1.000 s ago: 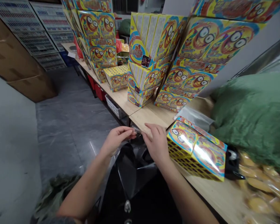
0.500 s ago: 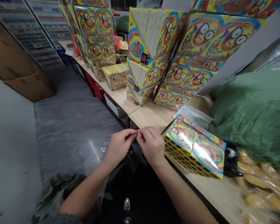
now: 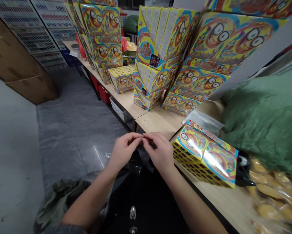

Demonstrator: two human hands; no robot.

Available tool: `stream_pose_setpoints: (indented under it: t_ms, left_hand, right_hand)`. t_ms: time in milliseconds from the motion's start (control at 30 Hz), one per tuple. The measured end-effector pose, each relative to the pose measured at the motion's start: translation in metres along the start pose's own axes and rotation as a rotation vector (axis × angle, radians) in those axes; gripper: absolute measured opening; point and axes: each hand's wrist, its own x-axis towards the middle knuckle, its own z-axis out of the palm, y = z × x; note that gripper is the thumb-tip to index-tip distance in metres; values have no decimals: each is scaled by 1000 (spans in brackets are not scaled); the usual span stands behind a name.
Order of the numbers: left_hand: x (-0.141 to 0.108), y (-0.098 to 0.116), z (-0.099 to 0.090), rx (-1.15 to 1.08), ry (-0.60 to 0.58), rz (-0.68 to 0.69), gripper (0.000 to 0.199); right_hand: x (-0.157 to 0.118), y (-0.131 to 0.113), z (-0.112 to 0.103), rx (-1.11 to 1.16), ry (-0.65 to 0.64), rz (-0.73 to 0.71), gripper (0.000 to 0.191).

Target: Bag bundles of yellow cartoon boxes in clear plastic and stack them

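Observation:
My left hand (image 3: 124,149) and my right hand (image 3: 159,150) meet at the fingertips in front of my body, just off the table's edge. Thumb and index finger of each hand are pinched together. Whatever sits between the fingertips is too small to make out. Close by on the right, a yellow cartoon-printed box (image 3: 204,152) lies on the table with its grid of dark holes facing me. A black tape dispenser-like object (image 3: 243,169) rests against its far right end.
Stacks of similar printed boxes (image 3: 158,48) stand along the wooden table (image 3: 158,122). A green sack (image 3: 262,120) and wrapped round yellow pieces (image 3: 270,195) lie at the right. Cartons (image 3: 21,65) and white crates (image 3: 26,39) stand left; a dark bag (image 3: 60,204) sits on the floor.
My hands stay together at nearly the same spot, with the fingertips shifting slightly in their pinch. The camera view has moved a little, so the boxes appear slightly farther right.

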Motion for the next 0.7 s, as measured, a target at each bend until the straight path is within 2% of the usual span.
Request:
stream_pose_setpoints:
  t_ms: [133, 267, 433, 567, 700]
  left_hand:
    - [-2, 5, -1, 213, 24, 103, 15]
    - [-4, 8, 1, 242, 24, 121, 15]
    - [-5, 8, 4, 138, -8, 75, 16]
    - [-6, 6, 6, -61, -33, -1, 14]
    - [-6, 2, 6, -262, -22, -89, 16]
  right_hand:
    - [0, -1, 1, -180, 23, -101, 17]
    - [3, -2, 1, -127, 26, -78, 18]
    - [4, -3, 1, 38, 42, 36, 13]
    - [4, 1, -2, 163, 40, 150, 9]
    - [5, 1, -6, 173, 55, 152, 9]
